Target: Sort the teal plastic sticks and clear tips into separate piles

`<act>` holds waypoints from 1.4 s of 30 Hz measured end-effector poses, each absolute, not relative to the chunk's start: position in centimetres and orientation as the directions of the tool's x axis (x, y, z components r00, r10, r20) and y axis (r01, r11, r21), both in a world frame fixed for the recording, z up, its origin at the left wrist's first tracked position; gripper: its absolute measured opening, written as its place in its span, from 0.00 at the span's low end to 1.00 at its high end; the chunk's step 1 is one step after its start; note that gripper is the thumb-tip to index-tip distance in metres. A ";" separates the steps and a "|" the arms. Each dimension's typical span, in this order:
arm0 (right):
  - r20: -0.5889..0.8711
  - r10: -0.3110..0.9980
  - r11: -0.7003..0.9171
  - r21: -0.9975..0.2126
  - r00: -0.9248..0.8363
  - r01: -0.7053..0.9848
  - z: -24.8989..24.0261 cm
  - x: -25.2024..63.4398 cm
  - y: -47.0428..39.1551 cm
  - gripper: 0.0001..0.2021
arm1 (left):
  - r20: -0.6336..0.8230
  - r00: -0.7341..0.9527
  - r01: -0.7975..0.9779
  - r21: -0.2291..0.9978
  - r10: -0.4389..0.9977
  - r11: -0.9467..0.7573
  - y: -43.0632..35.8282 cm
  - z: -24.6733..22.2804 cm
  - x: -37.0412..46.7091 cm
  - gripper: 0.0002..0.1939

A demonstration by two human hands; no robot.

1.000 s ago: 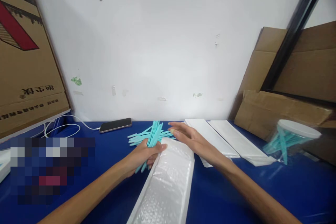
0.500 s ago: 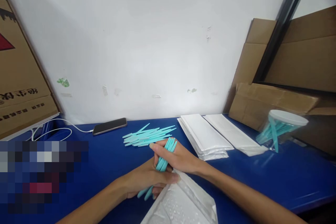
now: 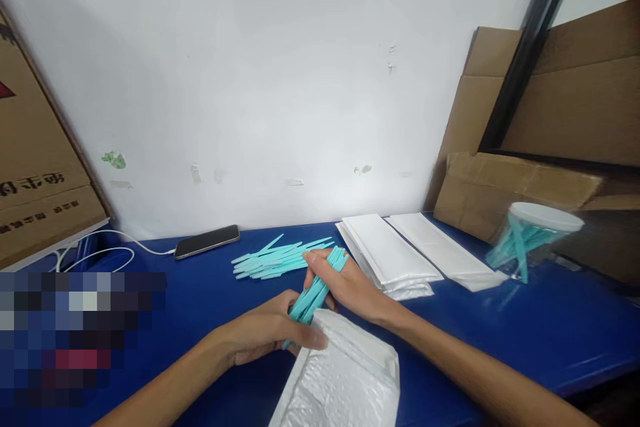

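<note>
My right hand is closed around the upper part of a bundle of thin turquoise plastic sticks. The bundle slants down and left behind my left thumb. My left hand pinches the upper left edge of a white padded envelope, thumb on top. Its other fingers are partly hidden behind the sticks and envelope, so I cannot tell how firmly they touch the bundle. Just beyond my hands, a loose pile of the same turquoise sticks lies on the blue table.
White padded envelopes lie stacked beyond my right hand, with another envelope beside them. A clear tub of turquoise sticks with a white lid stands far right. A cabled phone lies left, near a cardboard box.
My right hand has shifted slightly up and right. The lower stick ends, which stuck out below my left hand, have drawn up and mostly disappeared behind it. The envelope has moved slightly left.
</note>
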State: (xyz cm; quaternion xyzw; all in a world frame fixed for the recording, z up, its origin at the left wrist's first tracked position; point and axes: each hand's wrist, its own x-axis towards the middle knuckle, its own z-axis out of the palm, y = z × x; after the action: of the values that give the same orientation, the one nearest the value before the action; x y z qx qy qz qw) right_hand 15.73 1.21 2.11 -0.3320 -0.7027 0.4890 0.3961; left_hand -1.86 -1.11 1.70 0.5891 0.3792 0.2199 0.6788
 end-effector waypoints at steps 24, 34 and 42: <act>0.305 0.950 0.278 -0.927 -0.071 -0.252 4.9 19.2 2.9 0.22 | -0.232 0.517 -0.083 0.945 0.824 0.317 0.5 0.0 -2.8 0.24; 0.320 0.947 0.316 -0.940 -0.006 -0.130 4.4 19.6 3.8 0.23 | -0.079 0.623 -0.101 0.978 0.778 0.180 0.4 2.0 -3.1 0.34; 0.339 0.940 0.340 -0.933 0.028 -0.121 4.6 19.8 3.9 0.23 | -0.046 0.628 -0.108 0.983 0.776 0.146 0.8 1.3 -3.3 0.37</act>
State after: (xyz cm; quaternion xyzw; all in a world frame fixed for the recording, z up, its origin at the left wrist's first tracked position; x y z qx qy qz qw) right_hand 19.81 3.89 4.62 -0.3757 -0.5450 0.4347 0.6106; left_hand -3.29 0.75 1.31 0.5717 0.2924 0.3167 0.6981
